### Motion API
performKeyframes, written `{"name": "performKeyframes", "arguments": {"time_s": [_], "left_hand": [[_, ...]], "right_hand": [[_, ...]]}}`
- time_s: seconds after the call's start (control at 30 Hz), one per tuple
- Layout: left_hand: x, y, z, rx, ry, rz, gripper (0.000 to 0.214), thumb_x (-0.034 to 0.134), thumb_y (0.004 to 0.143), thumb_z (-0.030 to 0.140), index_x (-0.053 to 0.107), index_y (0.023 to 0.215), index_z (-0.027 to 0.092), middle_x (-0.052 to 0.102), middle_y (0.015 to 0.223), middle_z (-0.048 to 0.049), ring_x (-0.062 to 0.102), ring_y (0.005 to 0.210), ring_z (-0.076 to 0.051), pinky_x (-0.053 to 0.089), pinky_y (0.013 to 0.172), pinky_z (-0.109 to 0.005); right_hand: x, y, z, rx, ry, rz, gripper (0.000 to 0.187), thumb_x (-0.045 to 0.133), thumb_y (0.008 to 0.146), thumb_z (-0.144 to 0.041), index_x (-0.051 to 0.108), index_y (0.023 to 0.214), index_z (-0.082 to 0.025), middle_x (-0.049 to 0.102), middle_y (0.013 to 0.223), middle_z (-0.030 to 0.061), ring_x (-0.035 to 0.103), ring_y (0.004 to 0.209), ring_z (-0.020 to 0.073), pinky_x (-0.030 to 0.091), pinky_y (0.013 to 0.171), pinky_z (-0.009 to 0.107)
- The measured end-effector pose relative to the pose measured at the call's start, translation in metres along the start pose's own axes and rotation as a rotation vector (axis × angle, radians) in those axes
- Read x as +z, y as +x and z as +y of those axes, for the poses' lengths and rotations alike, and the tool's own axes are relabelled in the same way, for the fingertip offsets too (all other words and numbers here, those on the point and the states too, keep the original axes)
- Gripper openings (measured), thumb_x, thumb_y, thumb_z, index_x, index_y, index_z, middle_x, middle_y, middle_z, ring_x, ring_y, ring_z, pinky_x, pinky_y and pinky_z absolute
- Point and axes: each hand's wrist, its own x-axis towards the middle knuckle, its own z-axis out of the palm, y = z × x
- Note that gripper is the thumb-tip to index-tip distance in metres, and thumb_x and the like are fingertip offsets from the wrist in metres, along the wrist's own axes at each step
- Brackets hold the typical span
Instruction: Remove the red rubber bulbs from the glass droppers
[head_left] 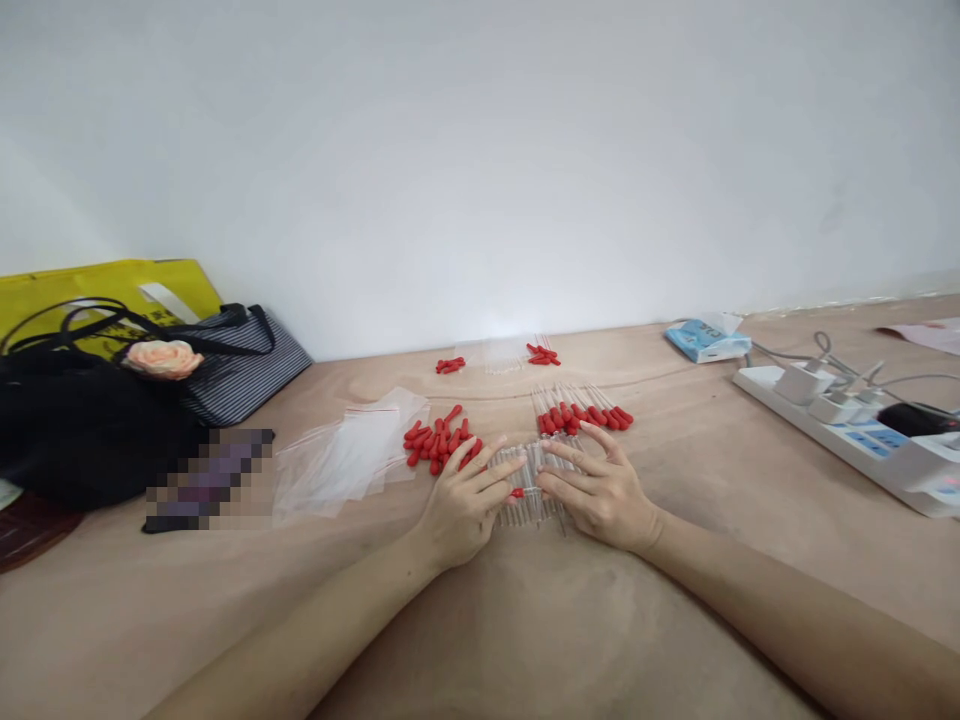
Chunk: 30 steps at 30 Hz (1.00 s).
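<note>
My left hand [466, 500] is closed on a red rubber dropper bulb [517, 493], of which only the end shows between the fingertips. Facing it, my right hand [606, 488] pinches a thin glass dropper tube [531, 491], its end at the bulb's mouth. Whether the tube sits inside the bulb is too small to tell. Beneath both hands lies a row of loose clear glass tubes [525, 515]. A pile of loose red bulbs [439, 440] is just beyond my left hand. Past my right hand, droppers with red bulbs fitted [577, 415] lie side by side.
Clear zip bags [352, 450] are fanned out at the left, near a pixelated dark object [214, 480] and several bags [247, 370]. More bulbs [543, 354] and tubes lie by the wall. At right are a tissue pack [707, 340] and a power strip [885, 445] with cables.
</note>
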Motion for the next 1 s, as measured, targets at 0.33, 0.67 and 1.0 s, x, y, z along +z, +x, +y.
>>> {"name": "performKeyframes", "arguments": {"time_s": [0.33, 0.67, 1.0], "left_hand": [[-0.006, -0.007, -0.012, -0.157, -0.026, 0.139, 0.016, 0.042, 0.083, 0.015, 0.058, 0.082, 0.018, 0.062, 0.101, -0.0049, 0.050, 0.102, -0.020, 0.041, 0.087, -0.037], [-0.038, -0.012, -0.068, -0.798, 0.059, 0.027, 0.025, 0.040, 0.080, 0.024, 0.061, 0.093, 0.016, 0.052, 0.081, -0.0056, 0.054, 0.075, -0.016, 0.045, 0.072, -0.028], [-0.045, -0.015, -0.087, -1.075, 0.074, -0.232, 0.033, 0.048, 0.073, 0.041, 0.055, 0.094, 0.017, 0.064, 0.076, -0.0028, 0.059, 0.066, -0.016, 0.041, 0.060, -0.024]], "right_hand": [[-0.012, -0.003, 0.012, 0.173, -0.069, 0.029, 0.012, 0.052, 0.081, -0.019, 0.063, 0.086, -0.021, 0.069, 0.077, -0.0022, 0.058, 0.088, 0.0148, 0.031, 0.087, 0.034], [-0.007, -0.004, 0.018, 0.412, -0.154, -0.179, 0.027, 0.040, 0.084, -0.019, 0.061, 0.101, -0.015, 0.063, 0.065, 0.0020, 0.054, 0.062, 0.0122, 0.028, 0.063, 0.028], [0.006, 0.004, 0.005, 0.353, -0.123, -0.155, 0.019, 0.045, 0.081, -0.017, 0.064, 0.077, -0.018, 0.061, 0.058, 0.0004, 0.050, 0.060, 0.0126, 0.025, 0.064, 0.030]]}}
